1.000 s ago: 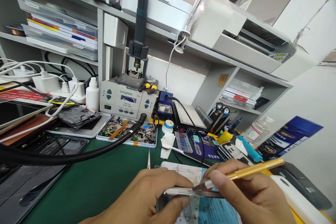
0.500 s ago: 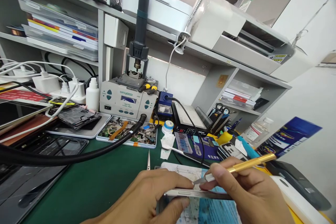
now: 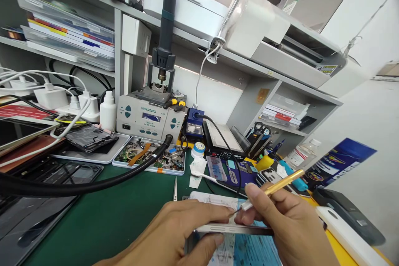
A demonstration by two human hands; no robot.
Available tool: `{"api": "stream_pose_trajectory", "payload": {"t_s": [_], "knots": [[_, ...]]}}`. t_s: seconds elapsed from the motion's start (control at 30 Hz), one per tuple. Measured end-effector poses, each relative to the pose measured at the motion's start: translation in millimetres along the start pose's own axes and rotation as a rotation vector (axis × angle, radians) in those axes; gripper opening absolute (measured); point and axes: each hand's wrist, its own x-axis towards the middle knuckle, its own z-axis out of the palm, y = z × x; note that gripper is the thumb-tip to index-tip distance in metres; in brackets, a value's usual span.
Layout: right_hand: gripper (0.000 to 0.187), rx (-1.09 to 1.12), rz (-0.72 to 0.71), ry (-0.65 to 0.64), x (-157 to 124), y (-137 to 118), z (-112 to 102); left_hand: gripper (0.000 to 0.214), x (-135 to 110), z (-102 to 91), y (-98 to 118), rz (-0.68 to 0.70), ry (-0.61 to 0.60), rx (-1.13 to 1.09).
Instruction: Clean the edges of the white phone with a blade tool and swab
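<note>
A slim phone (image 3: 235,229) is held edge-on, its metal side and buttons facing me. My left hand (image 3: 183,224) grips its left end, thumb below and fingers over the top. In my right hand (image 3: 280,220) is a craft knife (image 3: 282,183) with a gold handle and silver collar. Its thin blade points down-left to the phone's upper edge, close to my left fingertips; whether it touches cannot be made out. Beneath the phone lies a blue and white printed sheet (image 3: 254,249). The pointed tips of tweezers (image 3: 175,190) show beyond my left hand.
A thick black hose (image 3: 93,189) crosses the green mat (image 3: 124,212) at left. Behind it stand a tray of circuit parts (image 3: 124,162) and a rework station (image 3: 140,116). Phone panels (image 3: 37,224) lie at left; a white bar-shaped device (image 3: 346,232) lies at right.
The knife has turned in my right hand, its gold end shifting left and up, and the blade now shows its narrow edge. My left hand keeps its hold on the phone.
</note>
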Motion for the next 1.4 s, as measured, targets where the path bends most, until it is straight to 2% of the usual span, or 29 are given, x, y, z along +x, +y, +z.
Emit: {"api": "stream_pose_trajectory", "payload": {"t_s": [0.13, 0.3, 0.43, 0.57, 0.7, 0.97, 1.4], "knots": [[0.048, 0.035, 0.019, -0.024, 1, -2, 2, 0.041, 1, -0.5, -1, -0.009, 0.009, 0.004], [0.053, 0.08, 0.045, -0.014, -1, -8, 6, 0.042, 5, -4.2, 2, 0.064, -0.072, -0.021], [0.054, 0.115, 0.071, -0.024, -2, -13, 10, 0.04, 7, -3.3, 3, 0.077, -0.039, -0.046], [0.05, 0.236, 0.087, -0.043, -5, -17, 13, 0.04, 8, -2.5, 2, 0.097, -0.074, -0.086], [0.043, 0.304, 0.033, -0.054, -10, -20, 11, 0.035, 9, -2.4, 0, 0.077, -0.074, -0.1], [0.037, 0.32, -0.007, -0.087, -12, -22, 9, 0.027, 7, -0.9, -4, -0.003, -0.113, -0.06], [0.043, 0.262, 0.01, -0.049, -10, -23, 12, 0.036, 10, -1.8, -1, 0.052, -0.099, -0.105]]}}
